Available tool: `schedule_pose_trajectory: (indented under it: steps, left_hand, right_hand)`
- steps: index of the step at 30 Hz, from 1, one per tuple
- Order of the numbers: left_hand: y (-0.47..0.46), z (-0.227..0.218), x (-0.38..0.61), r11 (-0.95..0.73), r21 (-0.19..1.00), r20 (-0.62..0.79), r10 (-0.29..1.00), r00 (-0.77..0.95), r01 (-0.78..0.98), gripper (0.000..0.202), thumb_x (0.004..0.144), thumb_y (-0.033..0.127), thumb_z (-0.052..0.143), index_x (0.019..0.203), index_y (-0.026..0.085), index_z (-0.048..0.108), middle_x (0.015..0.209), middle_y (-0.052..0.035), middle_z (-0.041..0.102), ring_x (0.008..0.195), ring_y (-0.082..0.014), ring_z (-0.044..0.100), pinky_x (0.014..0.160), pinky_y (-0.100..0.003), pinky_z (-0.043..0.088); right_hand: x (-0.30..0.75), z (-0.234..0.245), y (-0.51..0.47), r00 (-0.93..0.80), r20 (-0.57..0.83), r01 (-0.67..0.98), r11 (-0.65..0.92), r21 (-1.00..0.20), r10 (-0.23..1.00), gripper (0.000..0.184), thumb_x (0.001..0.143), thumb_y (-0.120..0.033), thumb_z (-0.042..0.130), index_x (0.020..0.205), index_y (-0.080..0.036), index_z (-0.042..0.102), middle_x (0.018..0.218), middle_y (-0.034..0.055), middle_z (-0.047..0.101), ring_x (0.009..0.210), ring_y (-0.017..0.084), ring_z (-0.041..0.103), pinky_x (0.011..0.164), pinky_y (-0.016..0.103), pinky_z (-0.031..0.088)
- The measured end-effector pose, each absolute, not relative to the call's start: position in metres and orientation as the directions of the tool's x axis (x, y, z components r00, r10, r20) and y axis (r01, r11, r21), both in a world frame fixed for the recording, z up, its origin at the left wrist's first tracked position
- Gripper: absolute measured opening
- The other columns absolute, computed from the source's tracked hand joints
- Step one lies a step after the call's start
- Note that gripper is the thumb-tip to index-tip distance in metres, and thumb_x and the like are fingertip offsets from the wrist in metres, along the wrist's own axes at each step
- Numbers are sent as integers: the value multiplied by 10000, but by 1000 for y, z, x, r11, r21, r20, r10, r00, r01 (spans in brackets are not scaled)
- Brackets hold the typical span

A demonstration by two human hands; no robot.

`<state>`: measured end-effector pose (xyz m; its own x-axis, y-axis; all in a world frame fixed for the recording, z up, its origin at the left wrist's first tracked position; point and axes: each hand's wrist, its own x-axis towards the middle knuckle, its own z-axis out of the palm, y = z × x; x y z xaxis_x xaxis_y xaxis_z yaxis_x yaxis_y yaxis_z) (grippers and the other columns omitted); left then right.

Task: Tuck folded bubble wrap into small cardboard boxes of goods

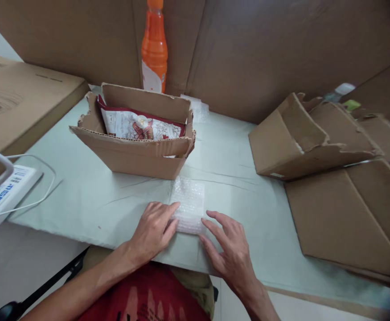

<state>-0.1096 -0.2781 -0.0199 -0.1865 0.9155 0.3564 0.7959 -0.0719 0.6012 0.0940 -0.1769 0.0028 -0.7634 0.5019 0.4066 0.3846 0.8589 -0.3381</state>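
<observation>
A small sheet of clear bubble wrap (188,200) lies flat on the table, with a folded band along its near end. At its left edge is my left hand (152,227), its index fingertip and thumb touching the wrap with a gap between them, the other fingers bent. My right hand (227,244) is at the opposite edge, fingers spread and curved, fingertips close to or touching the fold. Just beyond the wrap stands an open cardboard box (144,160). Inside it is a red and white printed packet (141,125).
An orange bottle (154,49) stands behind the box, near another piece of bubble wrap (199,110). Several open cardboard boxes (342,214) fill the right side. On the left lie a large flat carton (24,98) and a white box (12,189) with a white cable.
</observation>
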Motion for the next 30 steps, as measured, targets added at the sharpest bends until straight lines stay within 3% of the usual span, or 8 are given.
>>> schedule_pose_trajectory:
  steps: [3, 6, 11, 17, 19, 25, 28, 30]
  left_hand:
    - [-266, -23, -111, -63, 578, 385, 900, -204, 814, 345, 951, 232, 543, 1285, 155, 574, 1107, -137, 691, 989, -281, 633, 878, -449, 497]
    - [-275, -19, -111, -163, 624, 400, 906, -134, 764, 412, 914, 236, 592, 1316, 160, 541, 1230, -147, 647, 1112, -294, 592, 961, -469, 474]
    - [-302, -12, -111, -96, 743, 263, 952, -157, 663, 478, 903, 135, 532, 1374, 199, 481, 999, -67, 694, 917, -225, 624, 844, -388, 517]
    - [-281, -22, -114, -4, 603, 322, 916, -239, 798, 349, 923, 222, 564, 1261, 139, 581, 893, -95, 688, 823, -267, 626, 753, -428, 522]
    - [-277, -23, -115, 16, 648, 309, 908, -281, 761, 361, 925, 249, 568, 1270, 144, 578, 930, -102, 690, 861, -272, 632, 785, -441, 527]
    - [-290, -19, -111, 186, 978, -120, 879, -462, 100, 687, 866, 299, 631, 1480, 201, 339, 1331, -150, 587, 1068, -235, 645, 920, -399, 540]
    - [-291, -13, -107, 204, 964, -254, 895, -367, -168, 752, 846, 226, 576, 1523, 179, 251, 1239, -127, 625, 1016, -209, 664, 939, -390, 543]
    - [-290, -10, -104, 214, 963, -258, 903, -342, -163, 733, 846, 185, 534, 1528, 194, 265, 1129, -82, 659, 962, -193, 671, 931, -380, 547]
  right_hand:
    - [86, -2, -176, -820, 362, 376, 894, -246, 444, 231, 937, -205, 586, 1158, -223, 650, 1207, 110, 704, 1073, 287, 635, 862, 445, 468]
    - [80, -3, -175, -818, 342, 367, 878, -308, 462, 208, 964, -187, 551, 1147, -210, 647, 1083, 89, 745, 952, 251, 664, 813, 415, 471]
    - [85, 7, -183, -848, 226, 301, 787, -538, 479, 225, 982, -220, 554, 1194, -235, 627, 998, 43, 757, 865, 199, 678, 795, 358, 507]
    - [86, 8, -188, -831, 319, 373, 881, -291, 457, 320, 923, -257, 633, 1237, -200, 612, 1261, 142, 662, 1101, 311, 613, 885, 465, 459]
    - [81, 2, -186, -855, 288, 361, 894, -265, 430, 311, 923, -237, 631, 1232, -199, 616, 1227, 126, 685, 1065, 306, 626, 865, 458, 460]
    - [69, -12, -180, -715, 362, 368, 762, -533, 598, 219, 952, -190, 592, 1167, -209, 623, 1018, 68, 744, 916, 218, 677, 798, 356, 525]
    - [71, -7, -181, -772, 270, 287, 695, -660, 575, 185, 947, -227, 603, 1127, -244, 644, 1046, 50, 748, 948, 207, 692, 817, 334, 553]
    - [75, -2, -180, -808, 232, 272, 691, -670, 542, 257, 930, -279, 632, 1186, -259, 642, 1186, 69, 724, 1077, 239, 679, 892, 370, 555]
